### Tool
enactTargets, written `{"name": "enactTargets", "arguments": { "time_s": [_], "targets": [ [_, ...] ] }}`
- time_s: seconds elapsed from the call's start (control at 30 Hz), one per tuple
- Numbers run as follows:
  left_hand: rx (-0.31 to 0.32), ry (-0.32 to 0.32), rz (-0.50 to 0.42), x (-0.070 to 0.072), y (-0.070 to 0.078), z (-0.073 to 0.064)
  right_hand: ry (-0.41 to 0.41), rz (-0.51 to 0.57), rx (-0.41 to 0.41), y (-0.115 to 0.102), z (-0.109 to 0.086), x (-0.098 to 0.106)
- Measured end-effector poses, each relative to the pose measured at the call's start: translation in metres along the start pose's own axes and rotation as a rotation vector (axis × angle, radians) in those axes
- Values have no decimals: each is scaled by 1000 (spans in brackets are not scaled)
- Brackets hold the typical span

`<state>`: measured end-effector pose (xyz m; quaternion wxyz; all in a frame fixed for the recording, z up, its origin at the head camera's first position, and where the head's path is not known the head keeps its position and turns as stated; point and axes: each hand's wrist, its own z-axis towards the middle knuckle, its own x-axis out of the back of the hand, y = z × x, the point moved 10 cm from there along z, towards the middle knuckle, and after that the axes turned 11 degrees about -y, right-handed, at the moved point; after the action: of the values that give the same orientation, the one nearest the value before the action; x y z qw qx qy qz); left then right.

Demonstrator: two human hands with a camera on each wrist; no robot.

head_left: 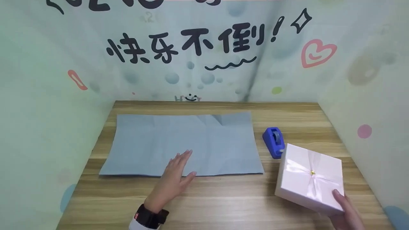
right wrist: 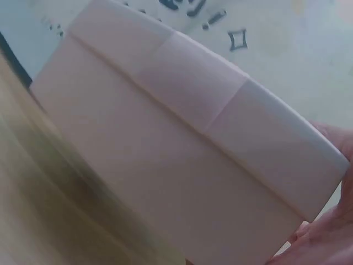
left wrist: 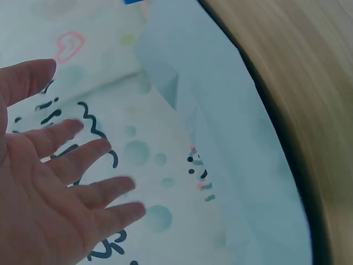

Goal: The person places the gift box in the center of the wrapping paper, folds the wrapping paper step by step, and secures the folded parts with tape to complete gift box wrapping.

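A pale pink gift box with a ribbon bow on its lid is tilted at the right of the head view. My right hand grips its near right corner, thumb on the lid. In the right wrist view the side of the box fills most of the picture, its lid seam showing. My left hand hovers at the front edge of a blue-grey sheet of paper, holding nothing. The left wrist view shows that hand with its fingers spread, beside the paper.
A blue tape dispenser stands just behind the box, right of the paper. Printed cloth hangs along the back and both sides of the wooden table. A black band is on my left wrist.
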<state>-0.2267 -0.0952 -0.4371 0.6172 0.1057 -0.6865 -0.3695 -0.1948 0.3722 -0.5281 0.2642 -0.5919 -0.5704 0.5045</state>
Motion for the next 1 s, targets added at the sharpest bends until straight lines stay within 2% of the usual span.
{"name": "enactTargets", "arguments": {
  "time_s": [0.07, 0.13, 0.33, 0.43, 0.53, 0.7, 0.83, 1.0],
  "targets": [
    [-4, -25, -154, -7, 2, 3, -22, 21, 24, -4, 4, -23],
    [-22, -53, -293, -17, 8, 6, -8, 43, 33, -6, 9, -46],
    [-102, -172, -683, -60, 36, 14, -12, 37, 152, -13, 19, -111],
    [-87, -237, -831, -81, 45, 15, 5, 14, 178, -10, 25, -135],
    [-27, -259, -875, -94, 47, 16, 29, -21, 163, -4, 31, -154],
    [77, -219, -922, -101, 38, 14, 6, -10, 146, 3, 40, -177],
    [174, -170, -993, -103, 25, 12, -20, 12, 130, 5, 46, -186],
    [241, -75, -1028, -96, 8, 15, -79, -39, 122, 5, 50, -190]
  ]
}}
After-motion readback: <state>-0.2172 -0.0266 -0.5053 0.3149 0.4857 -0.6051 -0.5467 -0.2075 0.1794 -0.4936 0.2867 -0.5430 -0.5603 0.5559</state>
